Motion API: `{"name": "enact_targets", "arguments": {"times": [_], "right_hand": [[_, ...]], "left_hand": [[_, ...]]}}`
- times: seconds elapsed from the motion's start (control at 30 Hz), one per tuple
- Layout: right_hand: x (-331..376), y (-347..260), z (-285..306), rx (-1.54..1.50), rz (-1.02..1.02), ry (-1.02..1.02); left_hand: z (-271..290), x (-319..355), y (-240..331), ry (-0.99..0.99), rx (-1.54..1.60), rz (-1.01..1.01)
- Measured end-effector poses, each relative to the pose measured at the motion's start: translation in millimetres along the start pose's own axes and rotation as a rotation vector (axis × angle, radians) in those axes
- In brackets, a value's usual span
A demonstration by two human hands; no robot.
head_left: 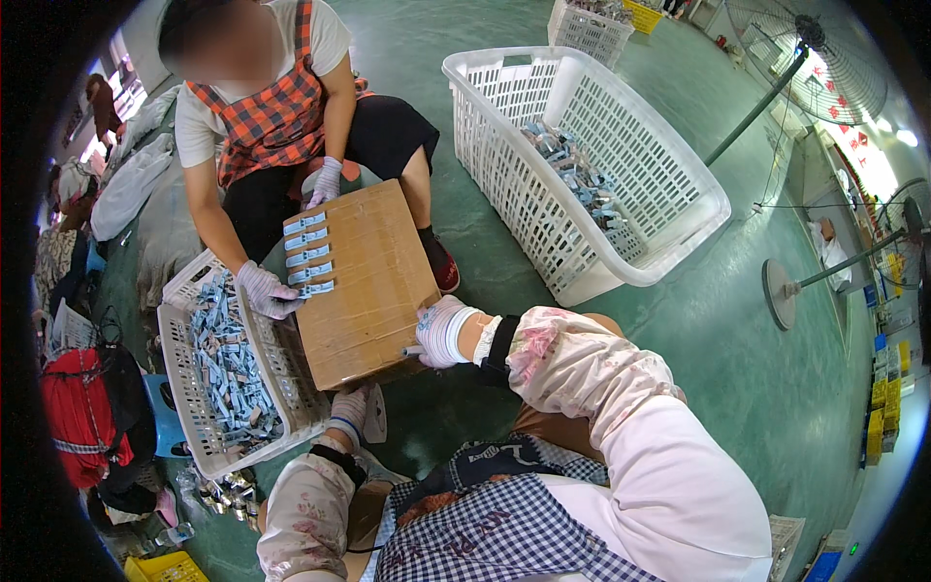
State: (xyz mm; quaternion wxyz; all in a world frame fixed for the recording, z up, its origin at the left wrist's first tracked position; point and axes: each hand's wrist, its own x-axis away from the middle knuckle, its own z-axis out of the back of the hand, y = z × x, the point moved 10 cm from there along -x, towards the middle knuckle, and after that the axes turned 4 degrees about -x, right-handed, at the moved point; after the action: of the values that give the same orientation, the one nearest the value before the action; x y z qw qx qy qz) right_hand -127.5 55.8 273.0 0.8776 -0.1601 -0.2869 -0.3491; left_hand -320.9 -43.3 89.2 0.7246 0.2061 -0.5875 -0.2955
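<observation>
My right hand (444, 332) is pinching a small grey piece (413, 350) at the right edge of the cardboard box (378, 281); my left hand (350, 411) is sitting below, grip indeterminable. Blue clips (309, 253) are lining the box's left side, presumably spaced for access.

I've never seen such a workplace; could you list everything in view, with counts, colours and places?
Cardboard box: 1, brown, left of centre
Clips: 5, light blue, in a row on the box
Small crate: 1 or 2, white, left, heaped with more clips
Large basket: 1, white, upper centre, holding assorted pieces
Farther basket: 1, white, top
Fans: 2, dark, right
Sacks: several, pale, upper left
Bundle: 1, red, left edge
Bin: 1, yellow, lower left
Co-worker: 1, orange-and-black check, across the box
Left hand: 1, pale-gloved, by the box's near edge
Right hand: 1, pale-gloved, against the box's right side
</observation>
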Motion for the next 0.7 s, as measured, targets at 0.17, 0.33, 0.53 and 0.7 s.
{"name": "enact_targets", "arguments": {"times": [0.17,0.33,0.53,0.7], "right_hand": [[-3.7,-2.8,-1.0,0.004,-0.001,-0.008],[-0.3,2.7,2.2,0.009,-0.006,0.144],[-2.8,-0.3,3.4,-0.004,-0.006,0.113],[-5.7,4.0,-4.5,-0.001,-0.001,0.015]], "left_hand": [[17.6,-37.8,-23.5,0.011,-0.243,-0.336],[4.9,-31.5,-24.8,0.021,-0.038,-0.061],[10.0,-26.7,-19.0,0.007,-0.089,-0.13],[0.6,-15.3,8.1,-0.004,-0.394,-0.256]]}}
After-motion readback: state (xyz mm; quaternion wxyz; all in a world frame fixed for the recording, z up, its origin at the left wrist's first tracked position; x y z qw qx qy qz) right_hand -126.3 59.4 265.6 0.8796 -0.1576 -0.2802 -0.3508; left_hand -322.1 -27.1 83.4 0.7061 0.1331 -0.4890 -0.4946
